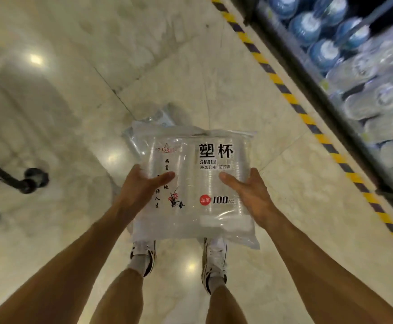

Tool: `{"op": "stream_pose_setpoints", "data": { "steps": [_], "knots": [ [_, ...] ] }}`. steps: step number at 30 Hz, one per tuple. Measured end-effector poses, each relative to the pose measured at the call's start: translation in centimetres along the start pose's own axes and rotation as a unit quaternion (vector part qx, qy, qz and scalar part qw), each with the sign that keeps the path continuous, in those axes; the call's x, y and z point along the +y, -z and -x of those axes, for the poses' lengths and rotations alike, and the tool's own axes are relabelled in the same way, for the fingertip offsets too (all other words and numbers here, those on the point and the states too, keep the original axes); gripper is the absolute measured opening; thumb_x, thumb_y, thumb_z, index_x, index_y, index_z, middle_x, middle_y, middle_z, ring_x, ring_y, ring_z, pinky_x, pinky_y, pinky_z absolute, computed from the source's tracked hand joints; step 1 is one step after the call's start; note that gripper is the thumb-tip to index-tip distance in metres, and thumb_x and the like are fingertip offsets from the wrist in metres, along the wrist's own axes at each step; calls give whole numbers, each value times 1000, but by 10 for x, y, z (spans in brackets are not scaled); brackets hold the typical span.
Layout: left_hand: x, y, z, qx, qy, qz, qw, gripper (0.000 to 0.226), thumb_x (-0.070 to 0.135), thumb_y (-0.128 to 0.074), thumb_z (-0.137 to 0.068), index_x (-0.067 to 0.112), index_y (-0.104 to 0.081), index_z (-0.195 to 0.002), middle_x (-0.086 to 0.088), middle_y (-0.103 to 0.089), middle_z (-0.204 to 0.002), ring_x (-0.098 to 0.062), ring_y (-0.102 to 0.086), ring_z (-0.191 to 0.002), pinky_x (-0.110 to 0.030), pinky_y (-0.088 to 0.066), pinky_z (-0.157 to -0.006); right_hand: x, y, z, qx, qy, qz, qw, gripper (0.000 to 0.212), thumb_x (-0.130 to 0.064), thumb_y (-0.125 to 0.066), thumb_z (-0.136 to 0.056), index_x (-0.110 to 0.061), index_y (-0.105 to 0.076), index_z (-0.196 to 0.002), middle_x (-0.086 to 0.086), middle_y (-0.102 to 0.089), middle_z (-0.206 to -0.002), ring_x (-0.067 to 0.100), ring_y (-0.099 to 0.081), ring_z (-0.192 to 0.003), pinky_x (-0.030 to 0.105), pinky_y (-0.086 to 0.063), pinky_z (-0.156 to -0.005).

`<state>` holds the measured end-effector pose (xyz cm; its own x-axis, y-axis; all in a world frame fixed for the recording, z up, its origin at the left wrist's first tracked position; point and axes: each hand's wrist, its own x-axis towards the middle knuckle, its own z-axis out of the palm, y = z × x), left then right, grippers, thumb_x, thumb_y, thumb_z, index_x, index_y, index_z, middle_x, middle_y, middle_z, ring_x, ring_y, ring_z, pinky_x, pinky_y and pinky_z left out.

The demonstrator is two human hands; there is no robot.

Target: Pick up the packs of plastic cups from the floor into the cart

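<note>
A clear pack of plastic cups [198, 183] with black print and a red "100 pcs" mark hangs above the floor in front of me. My left hand [141, 185] grips its left edge with the thumb on top. My right hand [249, 190] grips its right edge the same way. Beyond it, a second clear pack [148, 122] lies on the marble floor, mostly hidden behind the held one. The cart [6, 178] shows only as a black lower frame and wheels at the left edge.
A shelf [354, 66] of blue water bottles and clear packs runs along the right, bordered by a yellow-and-black floor stripe [307, 118]. My feet in white shoes [214, 260] stand below the held pack. Glossy marble floor [97, 66] spreads ahead.
</note>
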<state>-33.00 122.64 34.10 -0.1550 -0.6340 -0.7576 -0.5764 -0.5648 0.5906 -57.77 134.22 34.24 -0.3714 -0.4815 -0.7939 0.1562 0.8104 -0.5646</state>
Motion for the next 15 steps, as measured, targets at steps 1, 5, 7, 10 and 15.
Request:
{"op": "stream_pose_setpoints", "data": {
  "steps": [1,5,7,10,15],
  "knots": [
    [23,19,17,3,-20,-7,1000,43,50,-86,-83,15,-68,-101,-4,-78,-77,-10,-72,-63,-36,-61,-58,-28,1,22,0,15,1,1000,67,-47,-91,-83,-16,-56,-131,0,-72,-118,15,-75,-101,28,-58,-73],
    [107,91,91,42,-25,14,999,60,65,-89,-72,19,-74,-108,-12,-80,-97,-36,-77,-86,-56,-65,-83,-131,7,95,-31,64,14,997,67,-49,-89,-85,-16,-54,-132,1,-70,-121,18,-74,-103,33,-59,-76],
    [142,121,130,57,-43,50,996,35,47,-89,-82,20,-77,-99,-8,-82,-91,-34,-78,-85,-50,-65,-87,-180,10,129,-58,92,22,994,67,-49,-89,-85,-16,-53,-131,1,-69,-120,19,-74,-104,36,-60,-78],
    [187,172,204,98,-56,80,990,61,58,-93,-71,9,-77,-105,-6,-75,-94,-26,-70,-87,-39,-54,-85,-254,8,189,-98,143,62,983,93,-59,-99,-65,-17,-59,-136,5,-76,-122,26,-80,-104,50,-65,-91],
    [229,269,331,170,-47,143,974,104,75,-91,-59,2,-62,-127,-9,-68,-118,-28,-65,-108,-47,-50,-106,-362,-30,291,-190,200,104,955,98,-57,-102,-62,-12,-64,-140,13,-80,-121,30,-82,-101,44,-67,-85]
  ]
}}
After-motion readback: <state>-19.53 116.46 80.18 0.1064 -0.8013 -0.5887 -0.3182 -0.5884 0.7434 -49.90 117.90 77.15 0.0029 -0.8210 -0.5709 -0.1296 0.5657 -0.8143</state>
